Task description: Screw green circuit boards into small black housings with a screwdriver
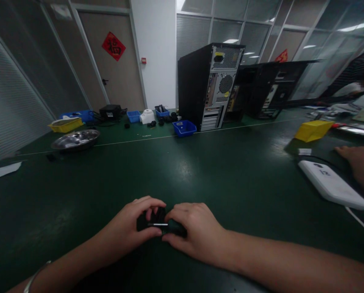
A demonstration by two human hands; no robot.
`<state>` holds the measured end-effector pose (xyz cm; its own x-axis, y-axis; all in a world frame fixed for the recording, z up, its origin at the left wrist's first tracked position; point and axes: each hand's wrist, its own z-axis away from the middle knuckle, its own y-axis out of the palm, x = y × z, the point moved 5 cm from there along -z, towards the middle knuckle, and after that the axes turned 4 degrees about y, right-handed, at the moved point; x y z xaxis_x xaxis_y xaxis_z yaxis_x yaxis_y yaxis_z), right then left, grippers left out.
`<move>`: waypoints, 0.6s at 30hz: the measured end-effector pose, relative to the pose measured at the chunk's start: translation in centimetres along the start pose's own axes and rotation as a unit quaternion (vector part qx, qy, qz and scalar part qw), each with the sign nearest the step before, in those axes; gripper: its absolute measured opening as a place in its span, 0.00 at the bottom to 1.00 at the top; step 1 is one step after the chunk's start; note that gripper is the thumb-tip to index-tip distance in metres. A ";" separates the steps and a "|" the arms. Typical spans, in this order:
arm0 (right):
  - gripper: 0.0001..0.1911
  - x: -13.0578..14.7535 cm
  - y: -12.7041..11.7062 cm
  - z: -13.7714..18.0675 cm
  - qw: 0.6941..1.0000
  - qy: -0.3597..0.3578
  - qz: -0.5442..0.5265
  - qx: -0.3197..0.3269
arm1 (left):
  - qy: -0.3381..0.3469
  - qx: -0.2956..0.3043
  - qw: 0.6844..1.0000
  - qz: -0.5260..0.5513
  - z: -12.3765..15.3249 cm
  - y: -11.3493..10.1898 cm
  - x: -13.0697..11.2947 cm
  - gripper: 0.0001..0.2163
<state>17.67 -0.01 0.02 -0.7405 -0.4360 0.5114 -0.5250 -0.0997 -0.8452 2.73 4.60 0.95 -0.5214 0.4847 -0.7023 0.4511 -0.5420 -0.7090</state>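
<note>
The right hand (197, 228) is gripping a screwdriver (175, 228) by its handle, the shaft pointing left. The left hand (127, 223), fingers curled, is holding a small black part (160, 214) between the hands, beside the shaft.

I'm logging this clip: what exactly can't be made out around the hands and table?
All in the head view:
- Black part between the left hand's fingers: shape hidden by those fingers and dim light.
- Screwdriver in the right hand: handle partly covered by the fingers, tip lost against darkness.
- Metal bowl: contents too small and blurred.
- Another person's hand: arm cut off by the right edge.
</note>
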 end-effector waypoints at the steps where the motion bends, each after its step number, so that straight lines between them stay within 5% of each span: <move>1: 0.11 0.0 -0.1 0.0 1.000 -0.001 -0.010 -0.005 | 0.002 -0.003 1.000 0.005 0.1 0.0 -0.1 0.16; 10: 0.09 -0.4 -1.7 0.1 0.983 -0.020 -0.142 -0.118 | -0.003 -0.033 0.996 0.088 0.2 0.3 0.0 0.18; 18: 0.08 -0.3 -1.2 0.2 0.988 -0.020 -0.113 -0.103 | 0.014 -0.049 0.992 0.118 0.3 1.0 -0.4 0.18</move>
<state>18.61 0.07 0.80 -0.5795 -0.4581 0.6740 -0.7525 -0.0169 -0.6584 3.17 3.66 0.53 -0.3731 0.3718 -0.8500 0.6271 -0.5742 -0.5264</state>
